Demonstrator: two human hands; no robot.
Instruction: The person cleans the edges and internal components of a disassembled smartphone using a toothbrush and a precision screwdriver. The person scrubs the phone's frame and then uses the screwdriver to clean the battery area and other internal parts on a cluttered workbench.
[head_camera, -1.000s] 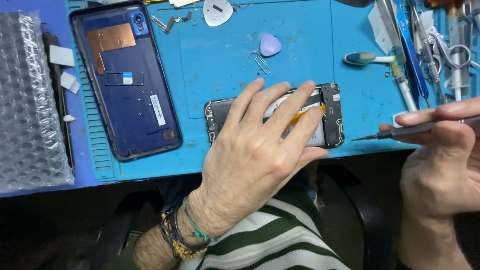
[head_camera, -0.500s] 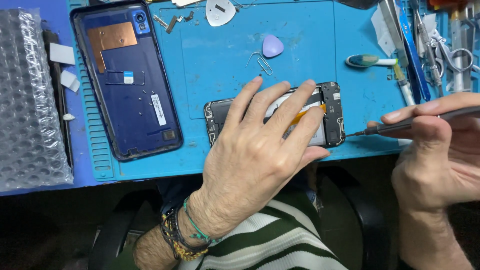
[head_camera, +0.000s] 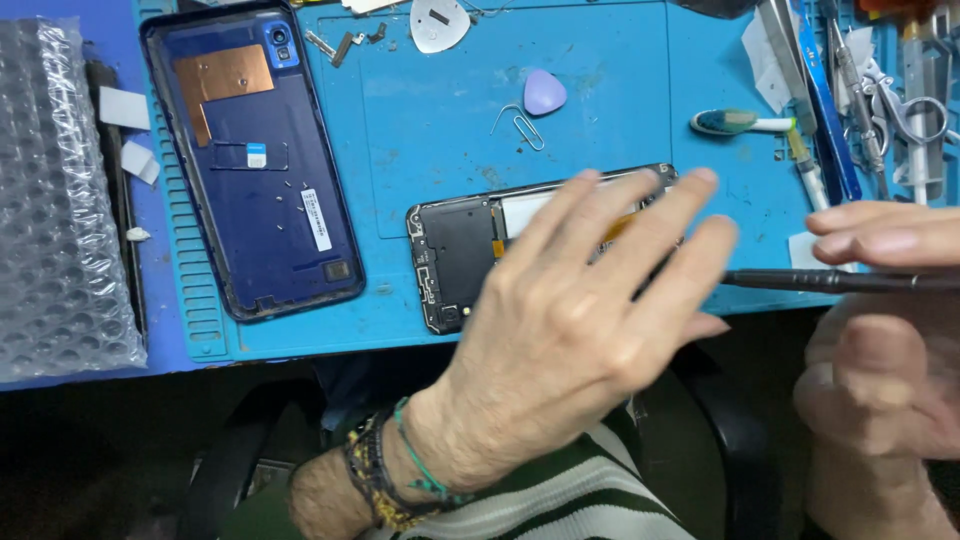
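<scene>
Now left hand (head_camera: 580, 330), fingers spread flat over opened phone (head_camera: 455, 255); right hand (head_camera: 880, 330) fingers pinching thin screwdriver (head_camera: 830, 281).

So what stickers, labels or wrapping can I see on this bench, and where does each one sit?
White label: narrow slanted strip on the dark blue phone back cover, lower middle.
Small sticker: white and blue square, mid cover.
Copper patch: orange-brown sheet near the cover's top.
Bubble wrap: clear sheet at the far left.
White paper scraps: small rectangles between the bubble wrap and the blue mat.
</scene>
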